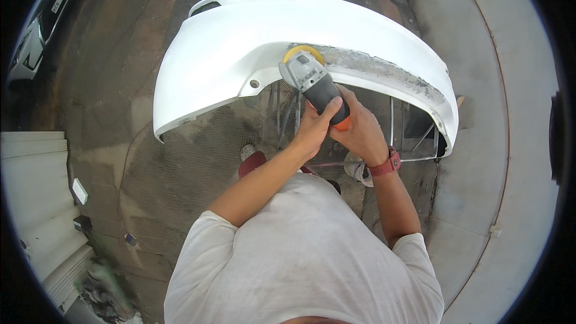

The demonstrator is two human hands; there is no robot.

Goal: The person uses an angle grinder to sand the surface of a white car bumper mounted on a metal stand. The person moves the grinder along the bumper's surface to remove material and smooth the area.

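Observation:
A cordless angle grinder [317, 81] with a grey head, a black body and an orange rear end is held between both my hands. My left hand [315, 126] wraps its body from the left, thumb along the side. From the right, my right hand [362, 127] grips the same body, and a red watch [385, 164] circles that wrist. The tool's yellow disc [304, 54] lies against a white car bumper [240, 39]. Right of the disc runs a rough grey sanded strip [378, 67] along the bumper's lower edge.
A metal stand [392, 121] shows beneath the bumper. At the far left a car [45, 21] is parked, with pale corrugated panels [39, 186] nearer me. A wall [474, 204] with a thin pipe [509, 138] rises at right. My shoe [359, 171] is near the stand.

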